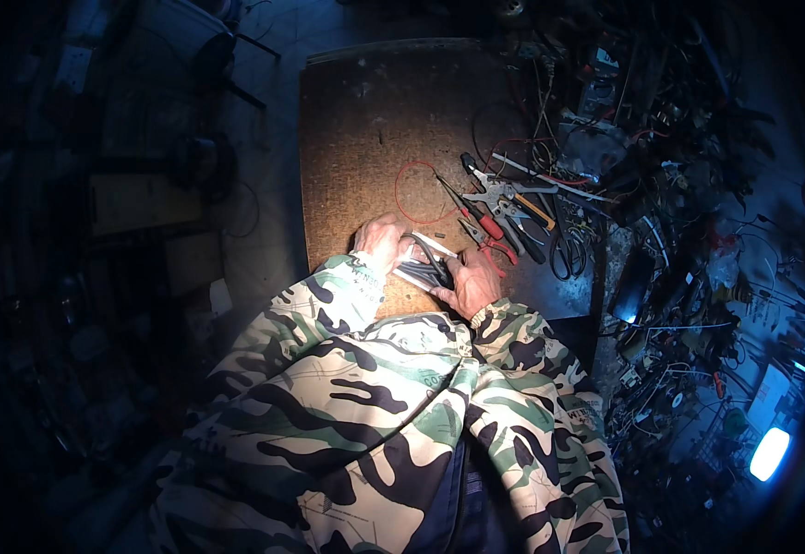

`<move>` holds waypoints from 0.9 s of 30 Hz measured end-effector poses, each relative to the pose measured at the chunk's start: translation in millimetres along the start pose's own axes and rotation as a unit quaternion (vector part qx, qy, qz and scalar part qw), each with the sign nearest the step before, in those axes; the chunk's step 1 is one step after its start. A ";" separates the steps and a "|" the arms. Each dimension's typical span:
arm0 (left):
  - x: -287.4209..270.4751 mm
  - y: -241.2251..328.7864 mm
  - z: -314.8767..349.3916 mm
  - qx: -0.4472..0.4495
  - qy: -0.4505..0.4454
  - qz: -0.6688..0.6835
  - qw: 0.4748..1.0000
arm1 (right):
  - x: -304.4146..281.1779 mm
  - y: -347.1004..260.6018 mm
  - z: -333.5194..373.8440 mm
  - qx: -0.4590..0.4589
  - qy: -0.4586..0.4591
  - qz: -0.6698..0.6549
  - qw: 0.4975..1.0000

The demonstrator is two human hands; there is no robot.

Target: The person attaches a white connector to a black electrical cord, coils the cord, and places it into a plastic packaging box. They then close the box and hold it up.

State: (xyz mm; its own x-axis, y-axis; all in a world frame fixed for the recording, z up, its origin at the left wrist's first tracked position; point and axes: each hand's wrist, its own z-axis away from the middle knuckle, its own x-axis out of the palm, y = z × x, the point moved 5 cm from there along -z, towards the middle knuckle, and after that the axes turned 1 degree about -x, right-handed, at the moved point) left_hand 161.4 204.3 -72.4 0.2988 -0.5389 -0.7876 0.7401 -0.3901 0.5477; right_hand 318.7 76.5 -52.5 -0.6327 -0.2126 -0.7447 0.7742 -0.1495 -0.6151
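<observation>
Between my hands, low on the wooden tabletop (365, 120), lies a flat white-edged packet (412, 280) with several dark cable-like pieces (423, 268) in it. Its exact kind is hard to make out. My left hand (384, 242) grips the left end with curled fingers. At the right end my right hand (473, 283) closes its thumb and fingers on the packet's edge, partly covering the dark pieces. Just beyond my right hand are red-handled pliers (487, 242) and a red-handled probe (488, 224) with a thin red wire (399, 189).
Further right lie a grey hand tool (495, 192), a tool with an orange handle (535, 212) and dark looped scissor-like handles (568, 254). Tangled wires and parts (661, 138) crowd the right side. A bright lamp (770, 454) glows at lower right.
</observation>
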 end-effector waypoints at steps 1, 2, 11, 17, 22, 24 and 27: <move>-0.6 2.2 -0.7 0.002 0.002 -0.003 1.000 | 0.0 -0.7 1.3 0.001 0.029 -0.005 1.000; -1.2 4.5 -1.4 0.004 0.003 -0.007 1.000 | 1.7 1.1 1.5 0.011 0.030 -0.008 0.999; 0.0 5.5 10.7 0.060 -0.063 0.045 0.995 | 11.8 21.0 -3.0 0.022 0.139 -0.103 0.985; 3.2 -0.9 23.5 0.106 -0.110 0.007 0.988 | 10.6 12.9 5.6 0.031 0.130 -0.097 0.986; 9.0 8.4 27.2 0.140 -0.034 -0.094 0.985 | 9.0 7.9 11.9 0.040 0.166 -0.075 0.982; 8.7 18.6 30.0 0.170 -0.007 -0.112 0.979 | 8.4 5.5 12.3 0.051 0.161 -0.050 0.984; 15.4 22.3 34.4 0.206 0.012 -0.133 0.969 | 9.5 4.9 11.2 0.052 0.177 -0.066 0.981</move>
State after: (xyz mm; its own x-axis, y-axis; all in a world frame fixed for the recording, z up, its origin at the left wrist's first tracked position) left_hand 161.7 161.6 -62.6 0.1469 -0.3626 -0.9203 0.4913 -0.7808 0.3861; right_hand 316.7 62.9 -59.7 -0.6808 0.1604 -0.7147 0.6712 -0.2541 -0.6964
